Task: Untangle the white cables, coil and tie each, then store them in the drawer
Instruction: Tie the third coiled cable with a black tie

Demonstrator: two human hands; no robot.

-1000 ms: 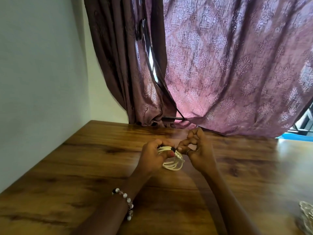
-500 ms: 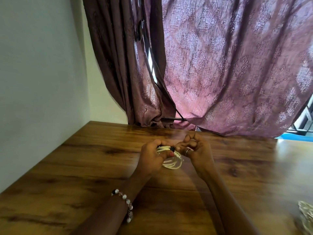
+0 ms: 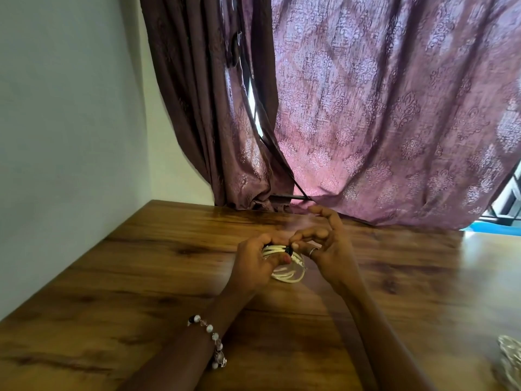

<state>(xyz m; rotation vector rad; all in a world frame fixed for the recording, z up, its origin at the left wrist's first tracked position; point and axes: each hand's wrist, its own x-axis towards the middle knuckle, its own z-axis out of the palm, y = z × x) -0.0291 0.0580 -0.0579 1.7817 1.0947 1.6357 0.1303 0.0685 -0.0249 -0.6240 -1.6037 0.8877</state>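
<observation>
L hand (image 3: pixel 255 263) clamps white cable coil (image 3: pixel 287 266) mid-table so loops stay stacked; R hand (image 3: pixel 324 246) fingers pinch black tie (image 3: pixel 288 250), prob. cinching it.

Wooden table (image 3: pixel 141 277), white wall (image 3: pixel 70 108), purple curtains (image 3: pixel 394 108).

Coiled cable (image 3: pixel 287 273) between both hands, table (image 3: pixel 141 277) beneath, curtain (image 3: pixel 380 108) behind

Two hands (image 3: pixel 293 255), one coiled cable (image 3: pixel 287 266), one table (image 3: pixel 141 277).
</observation>
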